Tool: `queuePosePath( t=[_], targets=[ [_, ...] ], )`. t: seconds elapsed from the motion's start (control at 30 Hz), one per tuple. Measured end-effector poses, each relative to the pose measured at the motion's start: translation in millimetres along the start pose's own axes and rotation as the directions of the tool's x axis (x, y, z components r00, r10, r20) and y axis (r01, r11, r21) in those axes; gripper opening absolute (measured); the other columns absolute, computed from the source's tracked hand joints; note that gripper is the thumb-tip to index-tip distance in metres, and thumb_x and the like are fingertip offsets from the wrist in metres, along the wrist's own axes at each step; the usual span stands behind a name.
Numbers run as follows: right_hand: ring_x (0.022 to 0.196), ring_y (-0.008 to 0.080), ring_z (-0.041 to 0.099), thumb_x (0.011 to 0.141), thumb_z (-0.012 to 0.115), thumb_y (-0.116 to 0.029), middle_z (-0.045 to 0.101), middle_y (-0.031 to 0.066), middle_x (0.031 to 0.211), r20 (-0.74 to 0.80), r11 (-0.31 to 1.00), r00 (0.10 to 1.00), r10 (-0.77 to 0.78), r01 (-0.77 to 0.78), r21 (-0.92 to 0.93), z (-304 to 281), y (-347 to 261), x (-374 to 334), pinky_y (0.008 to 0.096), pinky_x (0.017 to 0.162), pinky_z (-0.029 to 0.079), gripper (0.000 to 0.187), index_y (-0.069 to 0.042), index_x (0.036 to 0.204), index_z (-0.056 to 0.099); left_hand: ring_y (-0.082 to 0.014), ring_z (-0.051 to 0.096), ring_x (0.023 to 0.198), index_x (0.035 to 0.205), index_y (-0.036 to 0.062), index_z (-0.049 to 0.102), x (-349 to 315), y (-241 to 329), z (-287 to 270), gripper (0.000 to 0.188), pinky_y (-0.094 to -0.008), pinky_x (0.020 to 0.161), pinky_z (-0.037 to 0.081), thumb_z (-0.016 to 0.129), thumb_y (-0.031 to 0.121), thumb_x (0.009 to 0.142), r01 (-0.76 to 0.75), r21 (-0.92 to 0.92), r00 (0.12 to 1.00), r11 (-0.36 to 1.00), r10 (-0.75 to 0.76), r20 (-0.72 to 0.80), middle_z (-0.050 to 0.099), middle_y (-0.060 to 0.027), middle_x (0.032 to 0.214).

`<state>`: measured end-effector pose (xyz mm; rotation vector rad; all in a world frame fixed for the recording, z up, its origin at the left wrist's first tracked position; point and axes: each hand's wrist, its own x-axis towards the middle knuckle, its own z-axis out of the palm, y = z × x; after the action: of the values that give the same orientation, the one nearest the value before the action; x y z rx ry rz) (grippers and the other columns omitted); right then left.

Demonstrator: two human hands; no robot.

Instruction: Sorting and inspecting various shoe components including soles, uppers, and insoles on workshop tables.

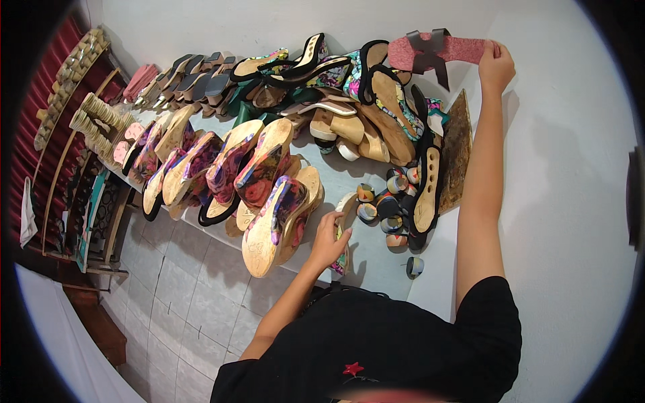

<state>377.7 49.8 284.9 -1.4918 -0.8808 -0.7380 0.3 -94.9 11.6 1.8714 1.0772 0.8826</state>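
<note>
Your right hand [496, 67] pinches the narrow end of the pink insole [463, 49] with dark straps, raised near the wall [564, 94]; your left hand [328, 243] touches the upright wedge sole [347, 203] on the table [368, 250], finger closure indeterminable; floral wedge sandals [257, 178] stand left; small patterned cylinders [367, 213] cluster right.
</note>
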Motion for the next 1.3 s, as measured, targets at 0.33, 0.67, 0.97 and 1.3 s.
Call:
queuePosePath(
  t=[0.33, 0.67, 0.97, 1.3],
  targets=[
    [0.066, 0.0101, 0.053, 0.079, 0.061, -0.017, 0.059, 0.0046, 0.071, 0.314, 0.728, 0.882, 0.351, -0.468, 0.500, -36.0, -20.5, -100.6, 0.0253, 0.061, 0.045, 0.018, 0.001, 0.081, 0.061, -0.0253, 0.044, 0.114, 0.123, 0.0020, 0.036, 80.7, 75.4, -15.0, 0.047, -0.0344, 0.092, 0.036, 0.054, 0.023, 0.086, -0.025, -0.598, 0.999, 0.801, -0.008, -0.052, 0.044, -0.0149, 0.122],
    [0.075, 0.0079, 0.053, 0.072, 0.062, 0.002, 0.048, 0.0032, 0.096, 0.963, 0.265, 0.194, -0.185, -0.934, 0.239, -78.9, -61.9, -215.0, 0.0196, 0.061, 0.045, 0.038, 0.002, 0.108, 0.052, -0.0128, 0.048, 0.099, 0.120, 0.0017, 0.037, 101.7, 107.7, -38.0, 0.038, -0.0271, 0.086, 0.038, 0.051, 0.017, 0.089, -0.211, -0.815, 0.921, 0.539, -0.171, -0.351, 0.050, -0.0074, 0.111],
    [0.081, 0.0071, 0.052, 0.070, 0.061, 0.003, 0.045, 0.0027, 0.097, 0.881, 0.130, 0.117, -0.458, -0.972, 0.197, -76.9, -87.5, -249.0, 0.0189, 0.071, 0.044, 0.050, 0.001, 0.118, 0.049, -0.0315, 0.053, 0.101, 0.126, 0.0072, 0.032, 89.5, 107.4, -49.1, 0.040, -0.0469, 0.075, 0.051, 0.041, 0.029, 0.093, -0.107, -0.922, 0.959, 0.371, -0.206, -0.195, 0.047, -0.0151, 0.118],
    [0.091, 0.0137, 0.054, 0.079, 0.062, -0.020, 0.054, 0.0046, 0.095, 0.930, 0.378, 0.059, -0.363, -0.903, 0.204, -77.1, -117.6, -261.2, 0.0278, 0.081, 0.042, 0.041, -0.003, 0.113, 0.050, -0.0167, 0.053, 0.098, 0.115, 0.0003, 0.047, 44.9, 98.1, -94.9, 0.036, -0.0297, 0.079, 0.045, 0.042, 0.028, 0.093, -0.014, -0.749, 0.886, 0.662, -0.339, -0.316, 0.053, -0.0090, 0.111]
  ],
)
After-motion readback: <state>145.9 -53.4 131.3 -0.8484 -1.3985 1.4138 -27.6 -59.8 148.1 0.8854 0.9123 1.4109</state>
